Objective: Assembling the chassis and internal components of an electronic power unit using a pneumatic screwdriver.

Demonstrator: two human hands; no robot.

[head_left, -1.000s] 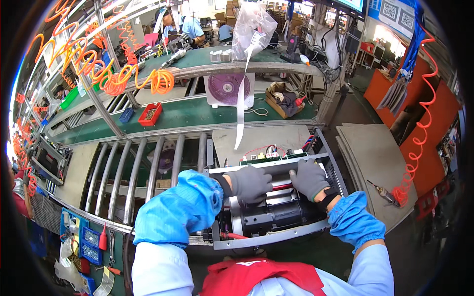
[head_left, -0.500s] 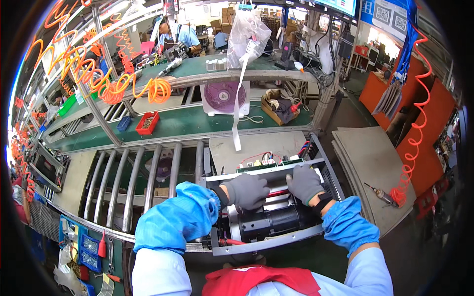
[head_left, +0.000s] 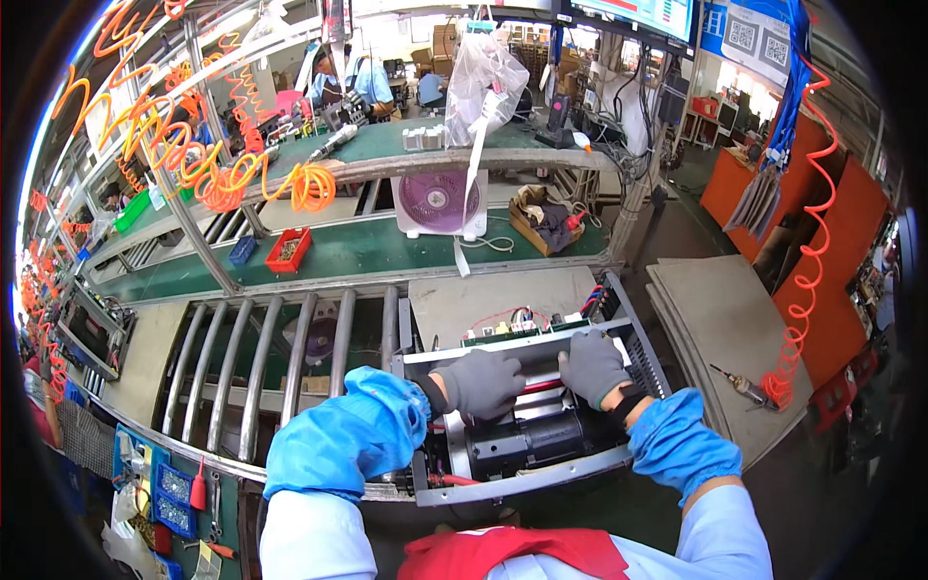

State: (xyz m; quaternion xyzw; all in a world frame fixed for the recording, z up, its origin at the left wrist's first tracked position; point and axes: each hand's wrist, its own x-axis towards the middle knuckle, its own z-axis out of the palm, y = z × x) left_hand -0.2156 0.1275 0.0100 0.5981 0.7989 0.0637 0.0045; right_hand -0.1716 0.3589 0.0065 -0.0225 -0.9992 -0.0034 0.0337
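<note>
A grey metal frame (head_left: 522, 489) of an open electrical unit sits in front of me, with a dark cylindrical part (head_left: 532, 437) inside. Over its left half is my left hand (head_left: 480, 383), in a grey glove, fingers curled and closed. My right hand (head_left: 593, 367), gloved too, is closed over the right half, fingertips down by the inner crosspiece. Between the hands runs a short red cable (head_left: 544, 386). What either hand grips is hidden under the fingers. A green circuit board (head_left: 503, 335) with wires stands behind the crosspiece.
Steel rollers (head_left: 300, 360) lie left of the unit. Flat boards (head_left: 720, 333) are stacked to the right, with a pneumatic screwdriver (head_left: 744, 385) on a coiled red hose. Beyond stand a purple fan (head_left: 437, 200) and a red parts bin (head_left: 288, 250). Blue screw trays (head_left: 175, 498) are at the lower left.
My hands stay over the same part of the unit, both shifted very slightly. The view has tilted a little, and the hanging white strip has swung.
</note>
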